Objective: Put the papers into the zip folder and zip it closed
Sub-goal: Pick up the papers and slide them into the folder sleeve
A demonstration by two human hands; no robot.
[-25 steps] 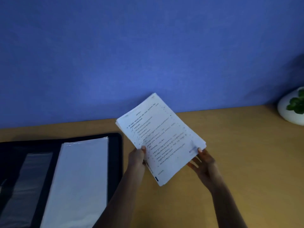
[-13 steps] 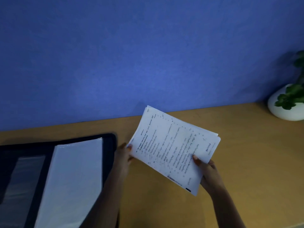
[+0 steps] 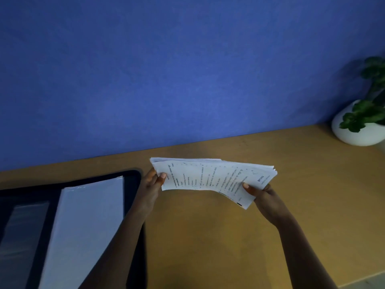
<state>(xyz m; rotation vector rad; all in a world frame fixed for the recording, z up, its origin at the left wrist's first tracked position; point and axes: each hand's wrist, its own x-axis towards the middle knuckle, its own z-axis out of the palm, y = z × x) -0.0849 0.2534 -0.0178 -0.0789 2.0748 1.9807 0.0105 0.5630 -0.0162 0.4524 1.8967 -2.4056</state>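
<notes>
With the zip folder [image 3: 68,207] lying open at lower left of the frame, the papers [image 3: 210,178] hang mid-frame above the desk [image 3: 208,236], left hand [image 3: 153,184] and right hand [image 3: 263,195] each pinching 1 short end, likely to keep the stack squared for sliding in.

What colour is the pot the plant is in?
White. The round plant pot shows in the head view, at the desk's far right.
</notes>
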